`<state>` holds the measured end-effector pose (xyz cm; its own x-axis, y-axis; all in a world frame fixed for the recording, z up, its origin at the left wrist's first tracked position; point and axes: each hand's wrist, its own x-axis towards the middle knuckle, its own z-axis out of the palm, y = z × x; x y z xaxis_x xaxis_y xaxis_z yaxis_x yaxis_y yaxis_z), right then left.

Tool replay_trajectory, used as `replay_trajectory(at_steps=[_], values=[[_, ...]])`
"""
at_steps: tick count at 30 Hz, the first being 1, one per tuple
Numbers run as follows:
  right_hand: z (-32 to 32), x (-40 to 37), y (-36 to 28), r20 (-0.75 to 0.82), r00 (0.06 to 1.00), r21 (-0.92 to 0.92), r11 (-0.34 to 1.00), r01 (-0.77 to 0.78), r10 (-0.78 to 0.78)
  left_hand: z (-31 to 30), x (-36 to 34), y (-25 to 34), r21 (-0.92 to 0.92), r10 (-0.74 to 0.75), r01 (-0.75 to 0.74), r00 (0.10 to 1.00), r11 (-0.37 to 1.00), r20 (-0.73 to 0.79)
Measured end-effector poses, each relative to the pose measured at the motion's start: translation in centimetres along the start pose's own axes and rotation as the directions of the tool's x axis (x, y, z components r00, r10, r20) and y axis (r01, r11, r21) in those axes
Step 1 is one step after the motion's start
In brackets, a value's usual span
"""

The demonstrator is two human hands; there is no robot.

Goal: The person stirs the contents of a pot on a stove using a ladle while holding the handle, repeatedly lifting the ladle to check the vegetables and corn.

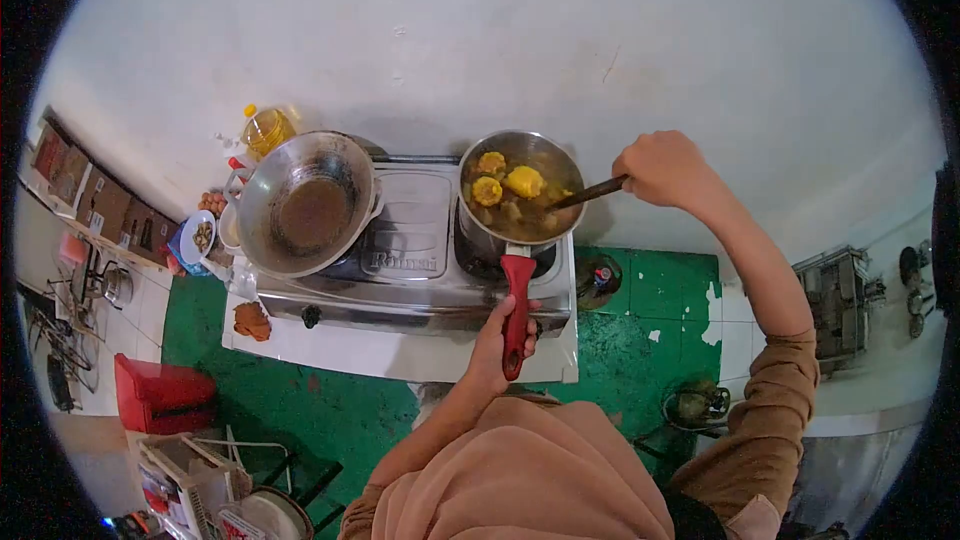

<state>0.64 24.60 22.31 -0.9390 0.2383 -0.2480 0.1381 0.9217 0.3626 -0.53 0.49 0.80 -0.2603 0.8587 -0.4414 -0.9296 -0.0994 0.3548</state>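
Loose tan cloth (520, 475) drapes below both hands. The left hand (500, 340) is wrapped round the smooth red handle (516, 285) of a round metal saucepan (479, 228) just beyond it. Above right of that hand, the right hand (660, 168) grips a slender dark utensil (590, 193), dipped into cloudy broth (512, 221) with knobbly yellow corn pieces (524, 181). Farther out, left of the left hand, sits a wide, brown-bottomed metal wok (264, 208); beyond it, a clear bottle (268, 132) holds yellow liquid.

Red handle (516, 312) on a silvery saucepan (480, 231); yellow corn (524, 181) in brownish broth (552, 165); dark brown utensil (590, 192); grey wok (262, 205), its base (315, 215) stained brown; silver stove (410, 215); white tabletop (330, 347); green floor (645, 285) with white patches (712, 332); rust-orange cloth (252, 321); tan sleeve (770, 395).
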Motion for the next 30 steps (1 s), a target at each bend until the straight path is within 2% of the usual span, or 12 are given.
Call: replay_trajectory(at_steps=[3, 7, 9, 10, 15, 21, 26, 30], values=[[-1.4, -0.9, -0.2, 0.022, 0.995, -0.08, 0.992, -0.093, 0.095, 0.0, 0.1, -0.1, 0.005, 0.019, -0.019, 1.0, 1.0, 0.007], [-2.8, -2.7, -0.8, -0.026, 0.996, -0.141, 0.986, -0.087, 0.084, -0.2, 0.2, -0.1, 0.01, 0.026, -0.027, 0.999, 1.0, 0.031], [-3.8, -4.0, -0.9, -0.139, 0.988, -0.139, 0.986, -0.087, 0.068, -0.3, 0.3, -0.2, 0.004, 0.025, -0.025, 1.0, 1.0, 0.018], [-4.4, -4.7, -1.2, -0.139, 0.988, -0.139, 0.986, -0.088, 0.068, -0.5, 0.4, -0.2, -0.009, 0.011, -0.011, 1.0, 1.0, 0.024], [-5.7, -6.6, -2.7, -0.351, 0.935, -0.219, 0.967, -0.13, 0.047, -0.2, 0.2, -0.1, -0.02, 0.005, -0.005, 1.0, 1.0, 0.02], [-1.7, -5.7, -4.6, -0.518, 0.851, -0.315, 0.944, -0.095, -0.087, 0.1, 0.1, 0.0, -0.002, 0.013, -0.013, 1.0, 1.0, 0.001], [2.0, -5.9, -4.8, -0.55, 0.826, -0.31, 0.948, -0.066, -0.122, -0.1, 0.1, -0.2, -0.001, 0.023, -0.023, 1.0, 1.0, 0.008], [2.2, -6.7, -2.4, -0.558, 0.823, -0.255, 0.966, -0.052, -0.103, -0.1, 0.1, 0.0, 0.011, 0.013, -0.013, 0.999, 1.0, 0.048]])
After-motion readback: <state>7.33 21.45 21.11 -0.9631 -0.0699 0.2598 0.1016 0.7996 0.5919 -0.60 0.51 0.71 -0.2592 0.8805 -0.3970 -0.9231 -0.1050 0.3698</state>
